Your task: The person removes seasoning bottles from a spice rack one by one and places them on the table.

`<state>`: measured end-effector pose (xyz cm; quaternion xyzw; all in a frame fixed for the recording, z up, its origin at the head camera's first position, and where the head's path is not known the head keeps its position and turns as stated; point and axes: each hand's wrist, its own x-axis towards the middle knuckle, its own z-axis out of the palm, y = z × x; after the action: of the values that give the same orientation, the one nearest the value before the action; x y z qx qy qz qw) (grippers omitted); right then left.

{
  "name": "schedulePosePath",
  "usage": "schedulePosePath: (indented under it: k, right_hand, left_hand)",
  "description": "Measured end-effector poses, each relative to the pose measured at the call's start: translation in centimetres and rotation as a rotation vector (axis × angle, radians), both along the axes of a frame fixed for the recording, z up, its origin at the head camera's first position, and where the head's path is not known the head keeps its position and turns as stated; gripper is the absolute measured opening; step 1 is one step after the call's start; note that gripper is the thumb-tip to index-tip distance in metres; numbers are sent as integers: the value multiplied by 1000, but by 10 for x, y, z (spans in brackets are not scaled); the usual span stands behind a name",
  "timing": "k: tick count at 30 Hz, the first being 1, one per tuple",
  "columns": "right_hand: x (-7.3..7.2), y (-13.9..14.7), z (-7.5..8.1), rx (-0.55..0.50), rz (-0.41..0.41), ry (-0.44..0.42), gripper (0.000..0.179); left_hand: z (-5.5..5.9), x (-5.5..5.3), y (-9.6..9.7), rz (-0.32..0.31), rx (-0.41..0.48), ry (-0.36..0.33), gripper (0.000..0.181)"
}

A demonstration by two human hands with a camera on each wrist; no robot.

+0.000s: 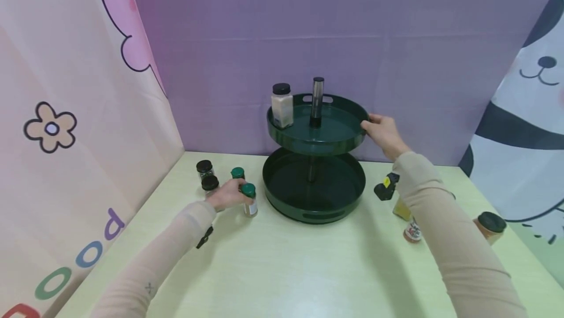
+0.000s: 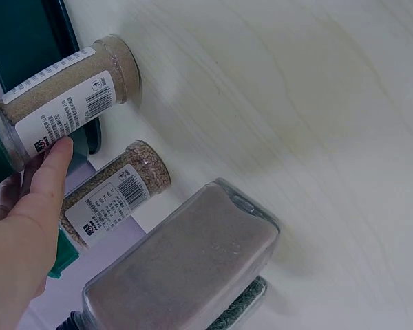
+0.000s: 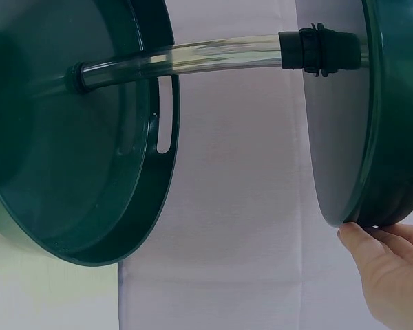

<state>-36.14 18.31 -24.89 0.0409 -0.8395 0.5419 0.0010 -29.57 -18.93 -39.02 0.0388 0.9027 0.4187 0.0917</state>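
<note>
My left hand (image 1: 229, 194) grips a clear spice jar (image 1: 250, 208) near its green cap; in the left wrist view its brown powder and white barcode label show. Behind it stands a second green-capped jar (image 2: 113, 203) with coarse brown grains. A large square jar (image 2: 186, 261) of pale brown powder is close beside the hand. With thumb and fingers, my right hand (image 1: 385, 134) pinches the right rim of the upper tray (image 1: 328, 147) of a dark green two-tier stand. A black-lidded jar (image 1: 282, 107) of pale contents sits at that tray's left edge.
The stand's lower tray (image 1: 315, 216) rests on the pale table. Another black-capped jar (image 1: 204, 167) is at back left. On the right are a black and yellow object (image 1: 387, 188), a small red-lettered jar (image 1: 412, 232) and a black-lidded jar (image 1: 491, 222). A purple cloth (image 1: 220, 87) hangs behind.
</note>
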Motion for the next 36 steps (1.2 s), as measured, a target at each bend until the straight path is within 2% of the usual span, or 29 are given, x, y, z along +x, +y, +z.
schedulePosePath:
  k: [13,17,20,23,27,36]
  right_hand:
    - [-1,0,0,-10,-12,7,55]
    - [0,0,1,-10,-9,2,55]
    - [1,-1,1,-7,-1,1,54]
    - [1,-1,0,-4,1,6,54]
    - [1,-2,0,-11,1,13,54]
    - [1,0,0,-9,8,3,54]
  left_hand:
    - [0,-2,-2,-22,-2,18,57]
    - [2,-1,-1,-26,39,8,57]
    - [7,0,0,-23,91,-3,57]
    - [20,1,0,-17,98,8,55]
    - [46,-1,1,13,70,60,51]
    - [114,-14,7,116,172,270,42]
